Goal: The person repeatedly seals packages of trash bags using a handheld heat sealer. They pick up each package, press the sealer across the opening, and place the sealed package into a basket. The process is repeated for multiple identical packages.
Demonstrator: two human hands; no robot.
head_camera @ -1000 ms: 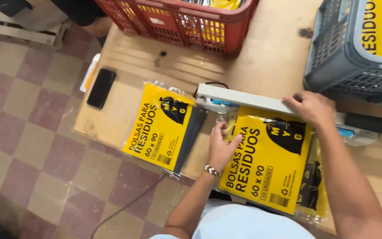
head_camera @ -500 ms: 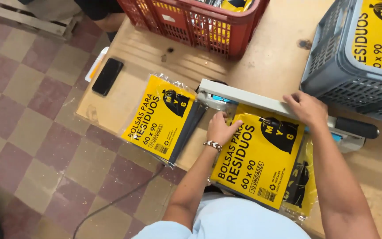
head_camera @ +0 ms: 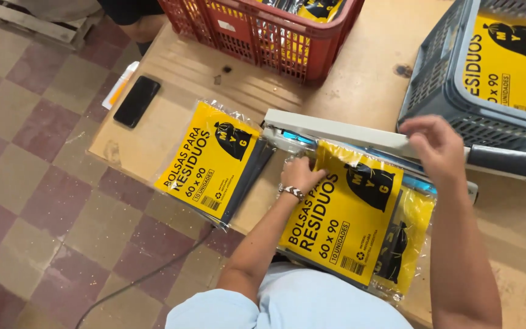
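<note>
The left hand (head_camera: 299, 175) pinches the yellow plastic packet of bags (head_camera: 342, 213) at the grey heat sealer bar (head_camera: 342, 131); the right hand (head_camera: 436, 146), fingers loosely open, hovers over that bar's arm. Sealing step seems in hand.

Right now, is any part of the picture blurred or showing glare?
Head view: the right hand is motion-blurred over the sealer arm; the left hand is sharper; the clear wrap of the yellow packet shows small glare spots; light is even, shadows soft.
</note>
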